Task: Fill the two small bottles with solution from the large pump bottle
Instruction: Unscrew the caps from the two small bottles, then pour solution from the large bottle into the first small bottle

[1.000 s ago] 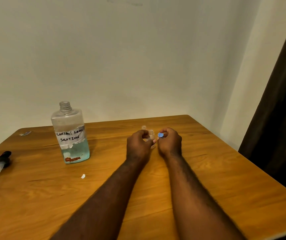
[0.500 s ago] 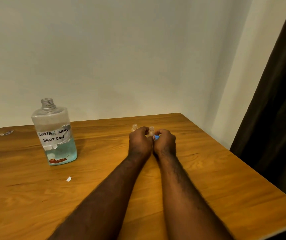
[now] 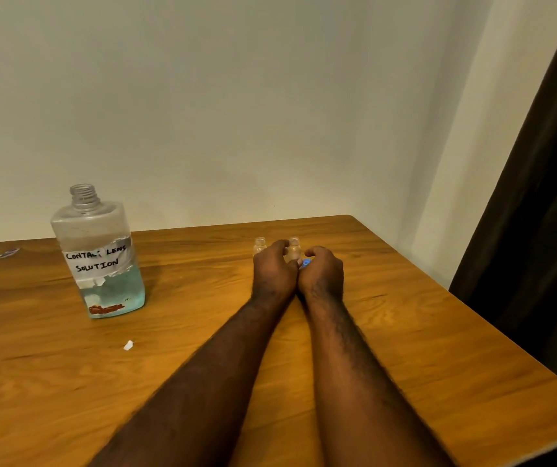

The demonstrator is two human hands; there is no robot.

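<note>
The large bottle, labelled "contact lens solution", stands uncapped on the wooden table, with blue liquid filling its lower third. Two small clear bottles stand at mid-table. My left hand curls round the right small bottle; the left small bottle stands free just behind it. My right hand is pressed against the left hand and pinches a small blue cap low beside that bottle. Both bottle mouths look open.
A white scrap lies on the table in front of the large bottle. A small wrapper-like scrap lies at the far left corner. A dark curtain hangs at the right. The wall stands close behind the table.
My view has turned right, so the pump head has left the frame. The blue cap came down from beside the bottle's top to low between my hands, which closed together.
</note>
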